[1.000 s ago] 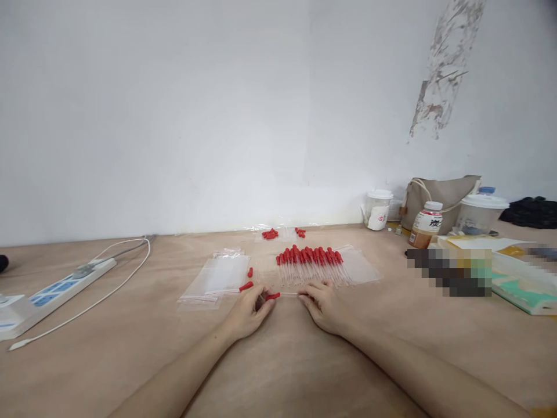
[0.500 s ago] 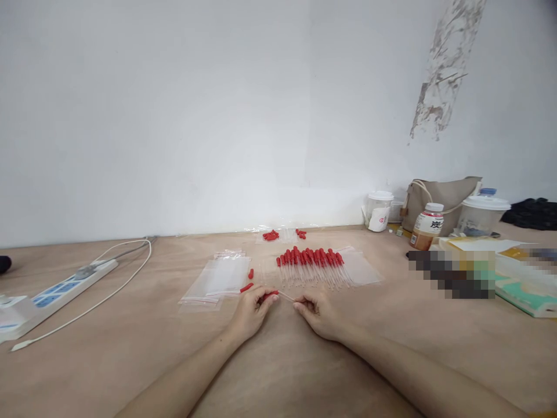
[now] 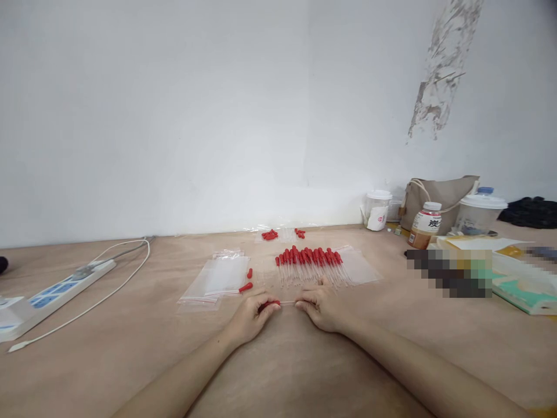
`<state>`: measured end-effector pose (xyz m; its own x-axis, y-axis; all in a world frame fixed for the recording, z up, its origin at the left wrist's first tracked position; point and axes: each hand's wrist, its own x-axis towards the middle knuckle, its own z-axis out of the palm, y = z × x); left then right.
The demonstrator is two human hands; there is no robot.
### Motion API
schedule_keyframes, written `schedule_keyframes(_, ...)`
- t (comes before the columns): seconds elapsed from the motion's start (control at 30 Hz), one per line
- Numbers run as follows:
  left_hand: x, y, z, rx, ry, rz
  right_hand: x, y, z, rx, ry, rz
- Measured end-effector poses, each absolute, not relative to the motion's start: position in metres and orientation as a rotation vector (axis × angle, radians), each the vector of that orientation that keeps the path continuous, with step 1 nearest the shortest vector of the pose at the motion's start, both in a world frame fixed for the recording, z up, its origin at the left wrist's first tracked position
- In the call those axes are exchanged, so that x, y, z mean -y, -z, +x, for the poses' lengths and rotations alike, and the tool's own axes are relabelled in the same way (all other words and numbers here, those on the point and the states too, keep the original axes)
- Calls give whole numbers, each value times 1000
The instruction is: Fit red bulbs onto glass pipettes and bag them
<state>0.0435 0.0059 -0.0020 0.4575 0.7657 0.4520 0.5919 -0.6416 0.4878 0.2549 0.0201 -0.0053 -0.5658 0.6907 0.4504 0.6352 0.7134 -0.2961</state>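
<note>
My left hand (image 3: 256, 313) is closed on a red rubber bulb (image 3: 272, 302), partly hidden by the fingers. My right hand (image 3: 319, 306) pinches a thin clear dropper tube (image 3: 288, 302), which spans level between both hands and meets the bulb. Just beyond my right hand lies a row of droppers (image 3: 308, 264), red bulbs pointing away and clear tubes toward me. Two loose red bulbs (image 3: 246, 287) rest beyond my left hand, near a stack of clear zip bags (image 3: 217, 278).
More red bulbs (image 3: 270, 235) lie on clear plastic by the wall. A power strip (image 3: 61, 296) with a white cable (image 3: 126, 284) is at the left. At the right stand a lidded cup (image 3: 378, 210), a drink bottle (image 3: 424, 226) and a grey bag (image 3: 439, 200).
My hands have moved slightly toward me, and the tube has gone from slanted to nearly level. Both still hold the dropper parts.
</note>
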Motion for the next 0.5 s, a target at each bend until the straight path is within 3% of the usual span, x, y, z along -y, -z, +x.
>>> schedule_keyframes(0.5,-6,5,45,-1151,-878,2610,-16,7,242,2403,-100,-1098)
